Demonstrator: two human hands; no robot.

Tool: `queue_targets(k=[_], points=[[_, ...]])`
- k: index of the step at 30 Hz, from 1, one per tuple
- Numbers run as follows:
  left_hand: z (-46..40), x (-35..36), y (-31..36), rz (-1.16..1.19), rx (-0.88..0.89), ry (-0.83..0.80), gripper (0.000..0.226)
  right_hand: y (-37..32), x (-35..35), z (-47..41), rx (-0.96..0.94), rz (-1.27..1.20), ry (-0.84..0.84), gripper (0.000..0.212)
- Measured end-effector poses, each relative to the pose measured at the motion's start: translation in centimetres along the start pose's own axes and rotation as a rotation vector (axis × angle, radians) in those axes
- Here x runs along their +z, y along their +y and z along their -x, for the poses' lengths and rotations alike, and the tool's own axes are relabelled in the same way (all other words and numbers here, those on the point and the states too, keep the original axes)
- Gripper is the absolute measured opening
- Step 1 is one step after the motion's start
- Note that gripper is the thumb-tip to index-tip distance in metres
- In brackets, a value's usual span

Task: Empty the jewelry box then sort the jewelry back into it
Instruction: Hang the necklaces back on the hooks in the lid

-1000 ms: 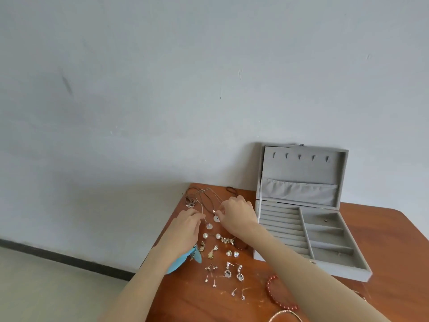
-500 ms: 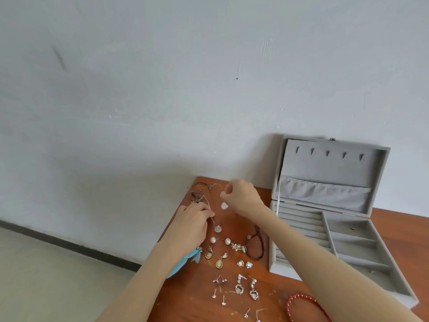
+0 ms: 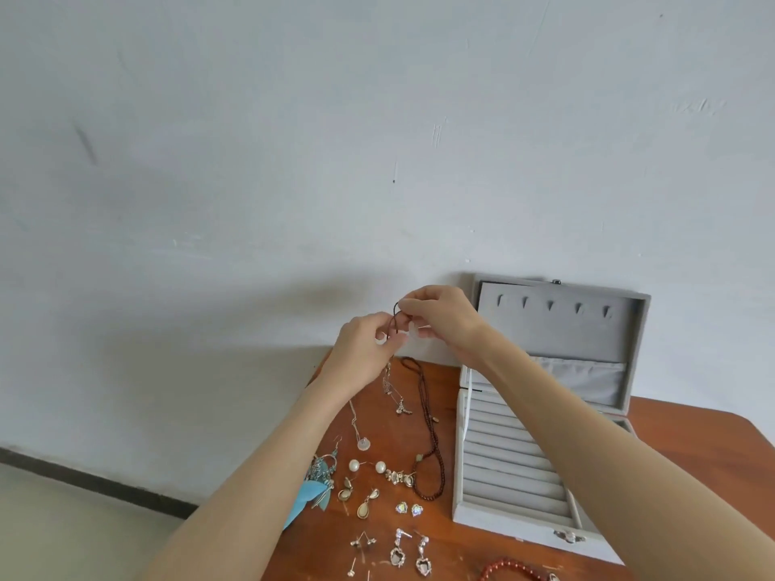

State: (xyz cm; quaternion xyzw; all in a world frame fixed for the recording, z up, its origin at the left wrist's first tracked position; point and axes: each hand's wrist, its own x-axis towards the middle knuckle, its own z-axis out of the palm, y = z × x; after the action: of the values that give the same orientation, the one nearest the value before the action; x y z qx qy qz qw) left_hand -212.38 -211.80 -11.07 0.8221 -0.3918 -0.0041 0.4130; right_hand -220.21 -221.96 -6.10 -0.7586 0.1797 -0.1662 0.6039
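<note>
1. Raised above the far edge of the table point(image 3: 692, 429), in front of the white wall: left hand point(image 3: 360, 350) and right hand point(image 3: 444, 318), close together, fingertips nearly meeting.
2. Right grip: thumb and forefinger pinched together on a dark cord point(image 3: 396, 314), its small loop standing up just above the fingers.
3. Left grip: fingers curled, pinching the same cord lower down; a thin silver chain with pendant point(image 3: 396, 396) hanging from below this hand to the table.
4. Whether chain and cord are one piece: cannot tell.
5. Grey jewelry box point(image 3: 524, 475) open at the right of the table, lid upright against the wall, ring rolls in the left part bare.
6. Spread on the wood left of the box: dark beaded necklace point(image 3: 427, 438), pearl earrings point(image 3: 367, 466), drop earrings point(image 3: 365, 503), two small crystal studs point(image 3: 409, 508), blue feather earring point(image 3: 312, 492) at the table's left edge.
7. Nearer the viewer: dangling silver earrings point(image 3: 409, 553) and a red bead bracelet point(image 3: 511, 568) at the bottom edge.
</note>
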Motion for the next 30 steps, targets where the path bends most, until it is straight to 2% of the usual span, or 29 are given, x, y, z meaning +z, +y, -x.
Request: queue_targets(k=[5,9,14,19,22,26,30], points=[[-0.9,0.1,0.2,0.115,-0.033,0.078,0.022,-0.5,-1.9,0.2,0.027,-0.077,0.052,0.015],[-0.9,-0.4,-0.5,0.124,-0.062,0.055,0.018,-0.6,-3.4,0.4,0.039,-0.286,0.110,0.022],[-0.7,-1.0,-1.2,0.157,-0.110,0.056,0.012,-1.0,-4.5,0.6,0.051,-0.557,0.231,0.021],[-0.6,-1.2,-2.0,0.193,-0.164,0.079,0.010,-1.1,-5.8,1.0,0.029,-0.712,0.361,0.025],[-0.4,-1.2,-2.6,0.343,-0.229,0.047,0.009,-0.7,-6.5,0.9,0.028,-0.760,0.457,0.027],[0.1,-1.2,-2.4,0.448,-0.231,-0.062,0.007,0.4,-7.0,0.9,0.038,-0.774,0.454,0.031],[0.5,-1.1,-2.5,0.473,-0.261,-0.101,0.007,1.0,-7.6,1.1,0.007,-0.859,0.410,0.023]])
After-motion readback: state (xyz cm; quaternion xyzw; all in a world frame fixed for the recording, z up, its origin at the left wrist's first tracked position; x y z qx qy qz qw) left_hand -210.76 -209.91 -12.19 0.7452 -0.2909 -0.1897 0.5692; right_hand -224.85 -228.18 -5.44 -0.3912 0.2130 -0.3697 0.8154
